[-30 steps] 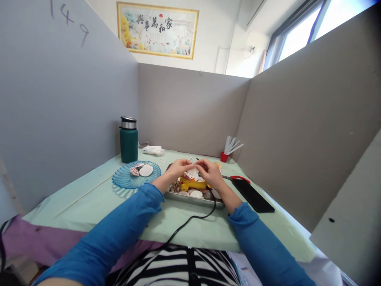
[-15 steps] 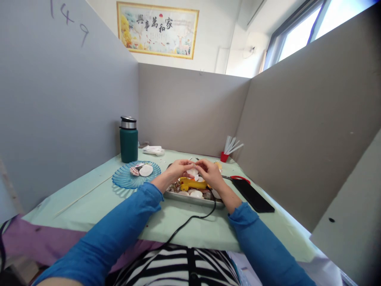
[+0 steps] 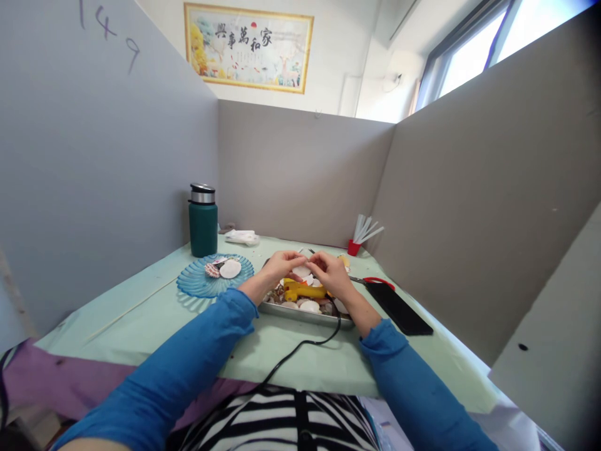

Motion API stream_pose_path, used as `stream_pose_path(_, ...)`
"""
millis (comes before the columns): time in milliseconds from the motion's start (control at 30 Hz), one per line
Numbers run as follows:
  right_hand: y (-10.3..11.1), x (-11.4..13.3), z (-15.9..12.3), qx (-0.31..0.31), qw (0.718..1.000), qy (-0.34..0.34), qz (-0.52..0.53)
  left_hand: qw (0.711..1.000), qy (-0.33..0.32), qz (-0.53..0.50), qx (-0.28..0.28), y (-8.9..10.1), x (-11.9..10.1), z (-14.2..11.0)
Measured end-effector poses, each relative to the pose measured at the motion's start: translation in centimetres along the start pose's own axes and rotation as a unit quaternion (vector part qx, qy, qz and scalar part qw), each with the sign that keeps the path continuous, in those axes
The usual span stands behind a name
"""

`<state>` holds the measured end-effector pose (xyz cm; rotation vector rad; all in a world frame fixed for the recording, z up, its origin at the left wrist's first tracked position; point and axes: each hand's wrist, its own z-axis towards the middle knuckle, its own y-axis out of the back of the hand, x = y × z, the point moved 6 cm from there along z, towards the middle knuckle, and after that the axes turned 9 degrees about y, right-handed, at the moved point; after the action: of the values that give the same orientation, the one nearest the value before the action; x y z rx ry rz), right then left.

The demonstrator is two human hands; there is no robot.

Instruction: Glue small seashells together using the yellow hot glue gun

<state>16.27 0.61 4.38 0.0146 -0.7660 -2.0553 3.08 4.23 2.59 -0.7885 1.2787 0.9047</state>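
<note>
Over the metal tray my left hand and my right hand meet, fingertips pinched together. Whatever sits between them is too small to make out. A pale round shell shows just below the fingertips; whether it is held or lies in the tray I cannot tell. Under my hands a yellow glue gun lies on the shells, its black cord running over the tray's near edge towards me. Several white shells fill the tray's near side.
To the left, a blue glass plate bears shells, with a green bottle behind it. On the right lie red-handled scissors and a black flat slab. A red cup holds white glue sticks. Grey partitions enclose the table.
My fingertips have shifted very slightly against each other, and the pale shell below them shows a bit more. Everything else stays put.
</note>
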Motion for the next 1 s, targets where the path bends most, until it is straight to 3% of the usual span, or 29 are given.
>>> stream_pose_path(1000,0.05,0.48,0.03,0.028,0.999,0.008,-0.045,1.000,-0.012,0.016,0.011,-0.05,-0.02,0.07)
